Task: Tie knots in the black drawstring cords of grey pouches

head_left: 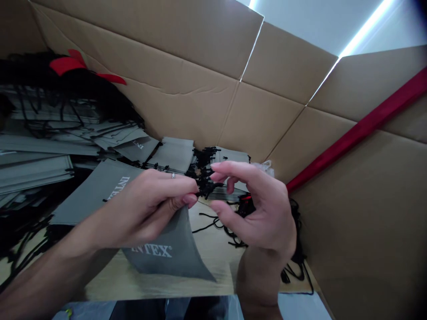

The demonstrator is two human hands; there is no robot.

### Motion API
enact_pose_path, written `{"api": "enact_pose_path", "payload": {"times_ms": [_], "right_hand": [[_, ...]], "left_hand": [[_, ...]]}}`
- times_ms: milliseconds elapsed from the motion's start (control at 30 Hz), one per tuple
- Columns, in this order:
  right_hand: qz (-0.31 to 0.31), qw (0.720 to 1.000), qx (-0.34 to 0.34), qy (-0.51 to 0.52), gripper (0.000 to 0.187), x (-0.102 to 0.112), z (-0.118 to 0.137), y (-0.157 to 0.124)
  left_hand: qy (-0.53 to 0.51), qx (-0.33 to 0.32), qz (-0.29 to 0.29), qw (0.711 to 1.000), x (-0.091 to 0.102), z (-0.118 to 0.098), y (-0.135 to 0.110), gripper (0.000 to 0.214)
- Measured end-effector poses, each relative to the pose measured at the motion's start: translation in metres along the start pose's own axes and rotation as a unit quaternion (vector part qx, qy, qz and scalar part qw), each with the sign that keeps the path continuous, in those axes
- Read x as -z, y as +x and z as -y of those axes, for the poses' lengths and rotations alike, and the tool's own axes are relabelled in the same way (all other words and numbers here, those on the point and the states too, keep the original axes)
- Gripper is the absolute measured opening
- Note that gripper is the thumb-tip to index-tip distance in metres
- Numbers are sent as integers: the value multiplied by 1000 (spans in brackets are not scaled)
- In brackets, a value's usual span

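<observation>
Your left hand (150, 202) pinches a flat grey fabric pouch printed with white INTEX lettering (167, 253), thumb and fingertips closed on its upper edge, so the pouch hangs down and bends over the pale wooden tabletop (213, 249). Your right hand (256, 209) meets it from the other side: its forefinger and thumb are half closed around a tangled bunch of short black cords (205, 184), which sits right between the two hands, touching both. The hands are together, nearly fingertip to fingertip.

The knot of cords is the weak point. You grip many strands at once, so pulling one free likely drags others along or tightens the tangle. More loose black cords (233, 235) lie on the tabletop just under your right wrist and could snag on it.

The pouch is held by one edge only; if your left pinch eases while you work the cord, it may slip down onto the table. Behind your hands, a heap of similar grey pouches (60, 146) sits near enough that a dropped piece could get lost among them. Brown cardboard walls (200, 89) close in the space, leaving your elbows little room.
</observation>
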State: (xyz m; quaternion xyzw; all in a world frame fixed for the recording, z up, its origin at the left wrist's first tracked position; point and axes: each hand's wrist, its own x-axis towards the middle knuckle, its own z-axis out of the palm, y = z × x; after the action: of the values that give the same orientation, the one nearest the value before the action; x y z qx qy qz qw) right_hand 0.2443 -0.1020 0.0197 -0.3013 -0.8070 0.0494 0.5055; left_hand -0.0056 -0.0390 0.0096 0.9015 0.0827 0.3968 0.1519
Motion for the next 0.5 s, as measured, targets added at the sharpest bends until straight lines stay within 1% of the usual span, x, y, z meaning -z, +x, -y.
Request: {"api": "enact_pose_path", "payload": {"times_ms": [67, 133, 167, 233, 333, 433, 500], "right_hand": [[8, 1000, 21, 17, 38, -4, -2, 2], [-12, 999, 34, 33, 22, -9, -6, 5], [-26, 998, 36, 43, 16, -11, -8, 6], [-37, 996, 40, 66, 13, -12, -11, 7], [-5, 993, 57, 101, 14, -10, -13, 6], [34, 991, 65, 112, 8, -10, -12, 4], [34, 989, 70, 126, 4, -14, -12, 3]], "left_hand": [[-3, -1, -1, 1000, 1, 0, 0, 26], [-9, -2, 2, 1000, 1, 0, 0, 27], [-14, -3, 6, 1000, 1, -1, 0, 27], [-33, -9, 20, 999, 0, -1, 1, 28], [-90, -16, 52, 994, -1, 0, 1, 29], [-156, -22, 77, 985, -1, 1, 0, 34], [-199, -29, 94, 975, -2, 2, 0, 40]]}}
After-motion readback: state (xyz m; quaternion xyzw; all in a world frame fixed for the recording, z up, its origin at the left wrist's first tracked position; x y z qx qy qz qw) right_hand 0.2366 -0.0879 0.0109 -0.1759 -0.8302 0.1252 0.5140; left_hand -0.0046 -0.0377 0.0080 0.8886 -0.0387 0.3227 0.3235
